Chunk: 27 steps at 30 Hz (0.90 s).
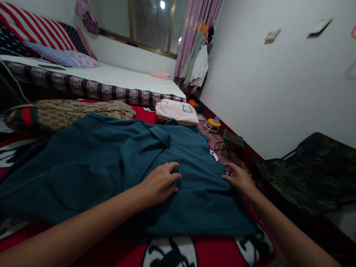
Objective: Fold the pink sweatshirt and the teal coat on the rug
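Teal garment (111, 163): plain, softly creased, spread across red blanket (214, 252).

The garment (97, 159) lay across the blanket (214, 252), with the left hand (161, 182) over its middle and the right hand (239, 178) at its right edge. Behind it on the blanket were the bundled cloth (63, 111) at left and the folded clothing (176, 111) at right. The bed (125, 78) stood farther back, pillows (55, 33) at its left end. To the right, two stools (233, 139) stood on the floor (211, 139) along the wall (264, 81), the chair (311, 174) nearer.
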Motion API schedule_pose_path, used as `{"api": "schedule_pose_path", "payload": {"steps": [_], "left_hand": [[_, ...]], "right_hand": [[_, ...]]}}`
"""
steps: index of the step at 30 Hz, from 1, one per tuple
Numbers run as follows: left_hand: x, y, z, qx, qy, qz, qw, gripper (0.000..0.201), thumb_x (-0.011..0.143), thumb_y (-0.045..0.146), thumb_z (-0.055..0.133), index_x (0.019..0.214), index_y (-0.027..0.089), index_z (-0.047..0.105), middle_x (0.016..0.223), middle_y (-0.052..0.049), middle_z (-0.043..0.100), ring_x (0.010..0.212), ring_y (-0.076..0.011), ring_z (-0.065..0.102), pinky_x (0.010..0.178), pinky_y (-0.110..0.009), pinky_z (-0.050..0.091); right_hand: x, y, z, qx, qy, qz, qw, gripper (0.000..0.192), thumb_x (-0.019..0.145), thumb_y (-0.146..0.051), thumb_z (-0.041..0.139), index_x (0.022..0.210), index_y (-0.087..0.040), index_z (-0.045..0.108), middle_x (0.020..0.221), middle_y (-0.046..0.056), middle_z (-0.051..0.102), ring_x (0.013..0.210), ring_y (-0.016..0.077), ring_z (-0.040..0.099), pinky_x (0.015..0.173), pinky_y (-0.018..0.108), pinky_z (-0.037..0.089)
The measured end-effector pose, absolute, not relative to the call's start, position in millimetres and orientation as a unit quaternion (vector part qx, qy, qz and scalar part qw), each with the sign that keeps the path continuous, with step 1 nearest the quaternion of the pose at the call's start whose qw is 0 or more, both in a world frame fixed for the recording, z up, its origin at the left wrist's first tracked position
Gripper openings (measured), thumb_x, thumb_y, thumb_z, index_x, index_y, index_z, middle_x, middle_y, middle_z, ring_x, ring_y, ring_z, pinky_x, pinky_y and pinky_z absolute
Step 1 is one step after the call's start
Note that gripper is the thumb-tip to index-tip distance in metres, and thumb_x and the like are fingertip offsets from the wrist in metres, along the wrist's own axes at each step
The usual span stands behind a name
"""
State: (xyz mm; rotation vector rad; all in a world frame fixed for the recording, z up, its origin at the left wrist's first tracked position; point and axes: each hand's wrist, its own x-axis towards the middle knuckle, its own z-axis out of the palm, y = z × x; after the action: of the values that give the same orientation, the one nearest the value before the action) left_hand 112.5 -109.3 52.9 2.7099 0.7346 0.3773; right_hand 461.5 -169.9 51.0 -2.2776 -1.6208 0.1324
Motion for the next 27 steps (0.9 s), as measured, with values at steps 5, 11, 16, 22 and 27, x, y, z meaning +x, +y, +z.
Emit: {"api": "schedule_pose_path", "payload": {"steps": [5, 11, 16, 22, 27], "left_hand": [[61.2, -71.0, 77.1, 0.885, 0.45, 0.115, 0.041, 0.066, 0.075, 0.037, 0.072, 0.136, 0.024, 0.049, 0.151, -0.016, 0.033, 0.137, -0.0367, 0.033, 0.107, -0.05, 0.035], [23.7, -27.0, 68.6, 0.797, 0.592, 0.066, 0.097, 0.111, 0.068, 0.058, 0.07, 0.154, 0.019, 0.011, 0.142, -0.022, 0.042, 0.126, -0.0376, 0.048, 0.099, -0.043, 0.043], [7.9, -26.1, 64.5, 0.782, 0.606, 0.068, 0.13, 0.103, 0.067, 0.052, 0.071, 0.151, 0.018, 0.021, 0.133, -0.018, 0.056, 0.12, -0.0346, 0.055, 0.095, -0.04, 0.046], [-9.8, -32.1, 82.6, 0.787, 0.513, 0.242, 0.242, 0.066, 0.072, 0.05, 0.065, 0.128, 0.018, 0.055, 0.126, -0.007, 0.063, 0.111, -0.0255, 0.061, 0.097, -0.034, 0.048], [-21.9, -48.8, 122.3, 0.745, 0.475, 0.408, 0.227, 0.06, 0.075, 0.047, 0.068, 0.127, 0.018, 0.059, 0.123, -0.003, 0.065, 0.109, -0.0209, 0.061, 0.098, -0.034, 0.048]], "right_hand": [[430.1, -186.3, 55.4, -0.705, -0.66, 0.044, 0.255, 0.033, 0.079, -0.04, 0.058, 0.105, -0.02, 0.065, 0.103, 0.009, 0.068, 0.084, 0.0224, 0.066, 0.079, 0.036, 0.051], [378.2, -202.1, 72.3, -0.605, -0.766, 0.169, 0.136, 0.04, 0.074, -0.042, 0.068, 0.111, -0.027, 0.069, 0.121, 0.009, 0.065, 0.106, 0.026, 0.063, 0.091, 0.036, 0.051], [385.8, -245.7, 67.5, -0.571, -0.815, 0.089, 0.033, 0.091, 0.054, -0.021, 0.072, 0.14, -0.039, 0.047, 0.149, 0.006, 0.043, 0.127, 0.0348, 0.051, 0.1, 0.047, 0.047], [413.6, -283.2, 48.7, -0.578, -0.815, 0.028, 0.032, 0.089, 0.051, -0.007, 0.054, 0.133, -0.042, 0.053, 0.148, 0.0, 0.043, 0.119, 0.0307, 0.059, 0.093, 0.045, 0.054], [433.7, -281.6, 36.6, -0.597, -0.799, 0.033, 0.059, 0.044, 0.066, -0.011, 0.049, 0.095, -0.037, 0.069, 0.129, -0.001, 0.063, 0.108, 0.0253, 0.066, 0.091, 0.041, 0.056]]}}
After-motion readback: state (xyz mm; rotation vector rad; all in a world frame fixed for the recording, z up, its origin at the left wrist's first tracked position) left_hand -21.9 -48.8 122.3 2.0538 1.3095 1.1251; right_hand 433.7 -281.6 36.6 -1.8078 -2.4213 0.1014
